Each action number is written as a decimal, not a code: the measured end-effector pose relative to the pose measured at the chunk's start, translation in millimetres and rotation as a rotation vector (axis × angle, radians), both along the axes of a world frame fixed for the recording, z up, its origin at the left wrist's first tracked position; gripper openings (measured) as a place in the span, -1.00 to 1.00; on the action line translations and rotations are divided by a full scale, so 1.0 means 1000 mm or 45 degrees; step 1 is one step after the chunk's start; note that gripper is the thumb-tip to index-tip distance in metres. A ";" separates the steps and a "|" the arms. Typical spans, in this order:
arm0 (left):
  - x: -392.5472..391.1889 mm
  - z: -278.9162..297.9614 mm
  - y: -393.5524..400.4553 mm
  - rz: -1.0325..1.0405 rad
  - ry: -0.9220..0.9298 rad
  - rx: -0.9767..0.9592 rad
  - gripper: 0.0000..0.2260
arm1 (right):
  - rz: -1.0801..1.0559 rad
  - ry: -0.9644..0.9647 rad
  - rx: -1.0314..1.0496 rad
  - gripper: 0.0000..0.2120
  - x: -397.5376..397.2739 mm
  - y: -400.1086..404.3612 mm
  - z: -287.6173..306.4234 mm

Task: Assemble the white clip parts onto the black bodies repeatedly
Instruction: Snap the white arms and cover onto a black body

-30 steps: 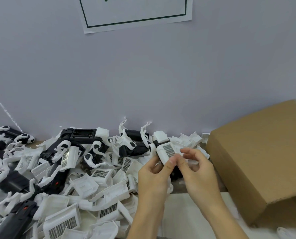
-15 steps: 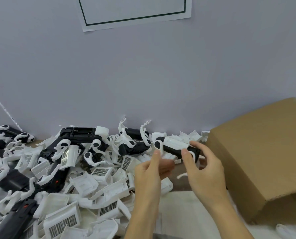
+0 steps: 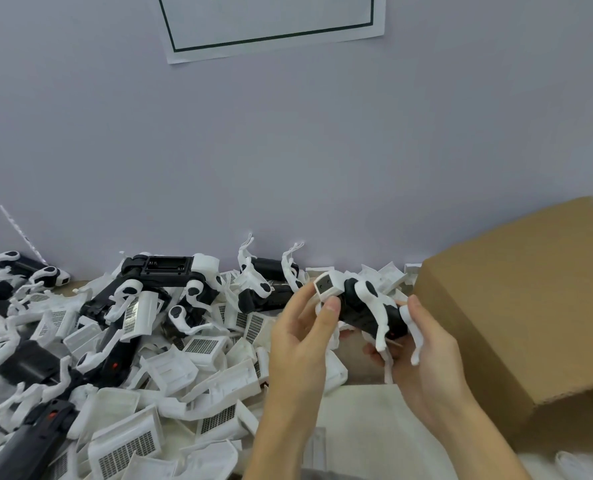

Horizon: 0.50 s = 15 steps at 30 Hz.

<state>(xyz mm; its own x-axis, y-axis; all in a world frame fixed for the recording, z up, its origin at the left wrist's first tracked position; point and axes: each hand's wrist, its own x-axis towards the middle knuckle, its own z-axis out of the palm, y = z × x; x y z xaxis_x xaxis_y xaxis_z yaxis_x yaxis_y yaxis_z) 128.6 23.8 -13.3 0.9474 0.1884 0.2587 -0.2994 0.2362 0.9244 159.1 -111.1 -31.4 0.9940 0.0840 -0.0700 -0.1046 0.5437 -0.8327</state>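
Against lilac wall [image 3: 288,150], heaped white clip parts [image 3: 170,372]

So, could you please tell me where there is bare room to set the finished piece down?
A pale bare strip of table lies between the pile of loose parts and the cardboard box, beneath both wrists. Left of it, parts crowd everything up to the wall.

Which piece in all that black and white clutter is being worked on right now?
Start at the brown cardboard box on the right. Just left of it, the left hand and right hand hold one black body with white clip parts above the pile. Every other piece lies on the table.
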 end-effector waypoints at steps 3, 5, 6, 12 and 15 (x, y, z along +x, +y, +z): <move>0.000 -0.001 0.001 -0.020 -0.016 0.010 -0.77 | 0.000 -0.004 -0.004 -0.57 0.000 -0.001 0.001; 0.001 -0.001 0.002 -0.014 0.005 -0.005 -0.75 | -0.008 -0.012 -0.010 -0.56 -0.002 -0.001 0.002; 0.002 -0.002 0.003 -0.010 0.030 -0.025 -0.75 | -0.016 -0.017 -0.010 -0.57 -0.002 0.000 0.003; 0.009 -0.008 0.006 0.089 0.194 -0.106 -0.81 | -0.113 -0.160 0.042 -0.65 -0.002 -0.007 0.005; 0.009 -0.009 0.007 0.025 0.200 -0.171 -0.83 | -0.148 -0.308 0.007 -0.71 -0.003 -0.010 0.007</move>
